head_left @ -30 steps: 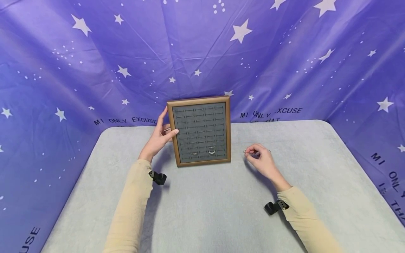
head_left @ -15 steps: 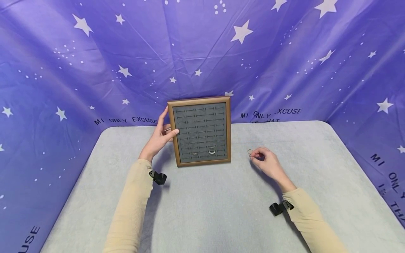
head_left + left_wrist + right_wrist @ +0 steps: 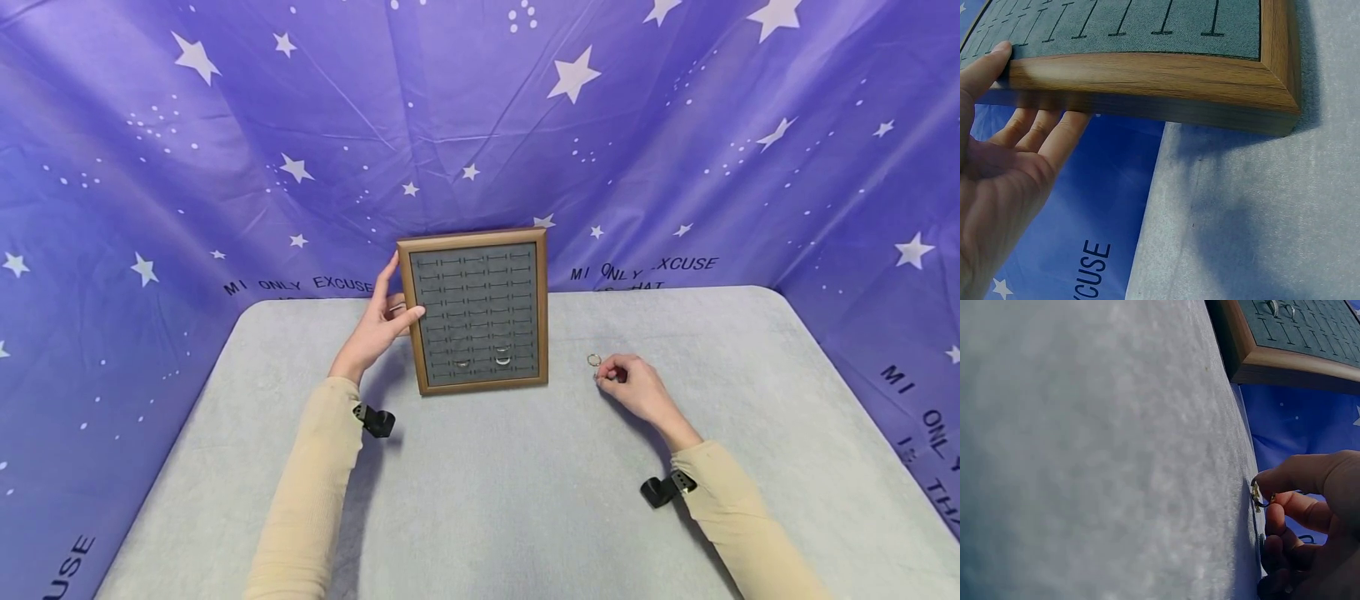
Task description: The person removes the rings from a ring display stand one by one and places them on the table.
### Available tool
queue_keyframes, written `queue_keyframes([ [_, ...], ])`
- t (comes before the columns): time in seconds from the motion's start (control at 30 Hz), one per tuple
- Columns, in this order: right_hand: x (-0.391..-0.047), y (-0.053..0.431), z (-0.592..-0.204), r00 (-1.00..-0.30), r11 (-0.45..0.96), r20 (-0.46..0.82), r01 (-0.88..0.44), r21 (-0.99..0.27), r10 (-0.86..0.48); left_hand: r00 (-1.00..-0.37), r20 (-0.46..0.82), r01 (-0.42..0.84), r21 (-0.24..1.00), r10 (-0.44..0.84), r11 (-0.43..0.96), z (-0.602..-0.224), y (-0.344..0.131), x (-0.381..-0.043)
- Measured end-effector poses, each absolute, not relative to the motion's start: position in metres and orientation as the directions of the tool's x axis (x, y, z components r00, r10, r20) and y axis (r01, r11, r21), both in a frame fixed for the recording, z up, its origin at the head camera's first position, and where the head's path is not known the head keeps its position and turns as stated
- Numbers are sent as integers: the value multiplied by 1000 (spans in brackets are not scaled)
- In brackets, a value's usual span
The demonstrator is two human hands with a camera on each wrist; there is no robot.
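A ring display board [image 3: 480, 312] with a brown wooden frame and grey slotted padding leans back on the table, and a few rings sit in its lower slots. My left hand [image 3: 378, 321] grips the board's left side, thumb on the front and fingers behind, as the left wrist view also shows. To the right of the board, a gold-toned ring [image 3: 594, 360] lies on the tabletop. Just beside it is my right hand [image 3: 633, 386], fingers curled and fingertips low at the table. In the right wrist view these fingertips pinch a small ring [image 3: 1256, 497] with gold ornament; its far side is partly hidden.
The table [image 3: 495, 500] has a pale grey cover. A purple-blue cloth [image 3: 480, 108] with white stars and lettering hangs behind and at both sides. Dark loops [image 3: 1305, 539] show behind the right fingers; what they belong to is unclear.
My right hand has moved right and slightly toward me, away from the board. The gold-toned ring now shows apart from the fingertips on the table. My left hand and the board stay put.
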State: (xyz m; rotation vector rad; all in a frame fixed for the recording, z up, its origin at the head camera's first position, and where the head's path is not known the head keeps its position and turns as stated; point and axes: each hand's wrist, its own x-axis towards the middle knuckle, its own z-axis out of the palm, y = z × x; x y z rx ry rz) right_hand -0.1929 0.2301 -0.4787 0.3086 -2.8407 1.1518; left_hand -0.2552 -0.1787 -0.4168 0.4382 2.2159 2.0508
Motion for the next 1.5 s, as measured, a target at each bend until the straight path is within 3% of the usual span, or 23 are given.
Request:
queue_keyframes([
  [0.67,-191,228,-474,-980,679,129,-200,-707,-153,-954,106,124,991,279,48,-399,-174,-245],
  [0.9,-190,216,-464,-979,629,153,-204,-750,-135,-958,105,120,992,268,42,-411,-177,-253],
  [1.5,-187,166,-444,-938,502,265,-344,-793,-223,-954,132,147,989,269,36,-417,-179,-255],
])
